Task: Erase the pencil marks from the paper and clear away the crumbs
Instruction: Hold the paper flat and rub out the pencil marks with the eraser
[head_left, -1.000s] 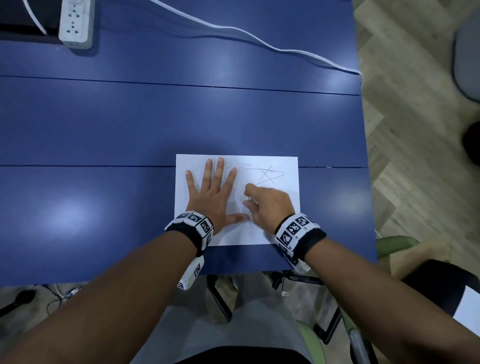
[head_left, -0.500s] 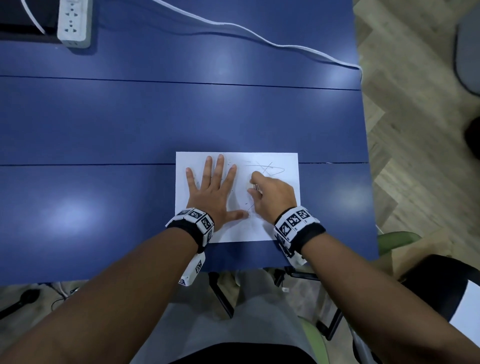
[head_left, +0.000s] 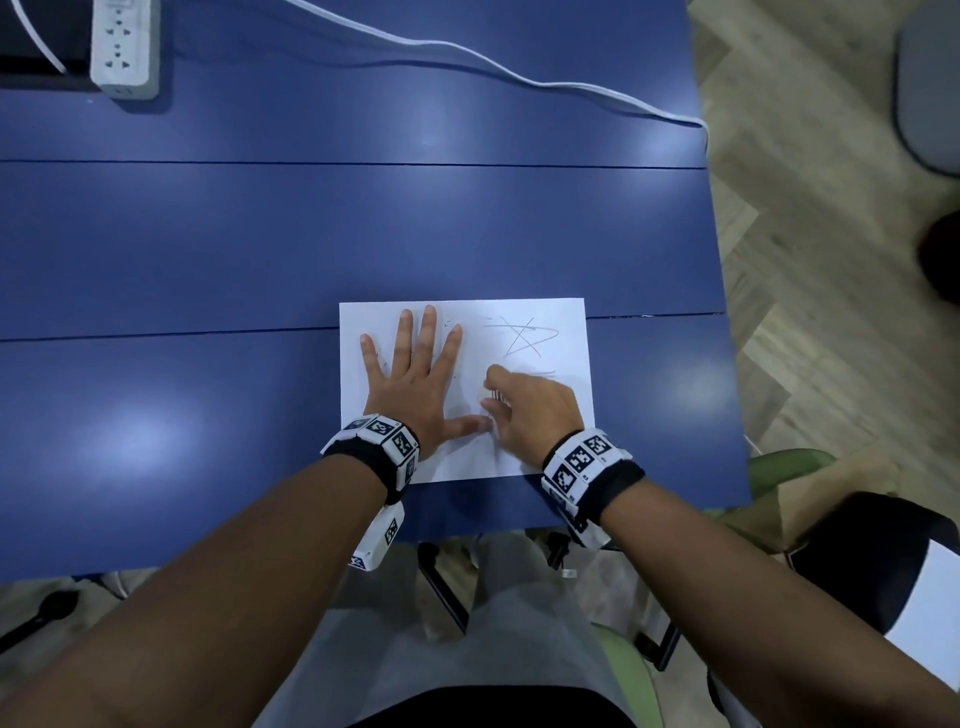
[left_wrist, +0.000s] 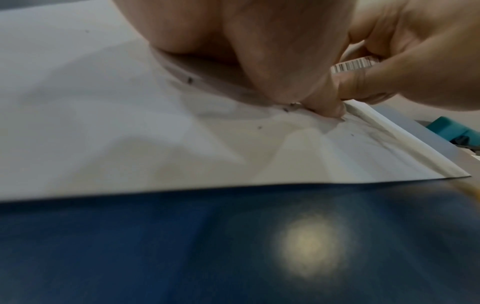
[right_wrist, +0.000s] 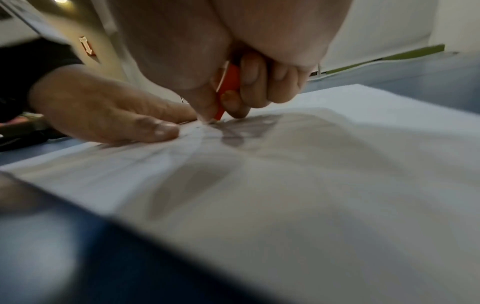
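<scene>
A white sheet of paper lies near the front edge of the blue table. Crossed pencil marks show on its far right part. My left hand lies flat on the sheet's left half, fingers spread. Just right of it, my right hand pinches a small eraser with a barcode label and presses it on the paper below the marks. The right wrist view shows the eraser in a red sleeve, its tip on the paper. Small dark crumbs dot the paper.
A white power strip sits at the table's far left, and a white cable runs across the far side to the right edge. The table ends just right of the paper, over wood floor. A green chair stands at lower right.
My right hand rubbed the eraser away from me toward the pencil marks, then back toward me and slightly left. The left hand has stayed flat on the paper.
</scene>
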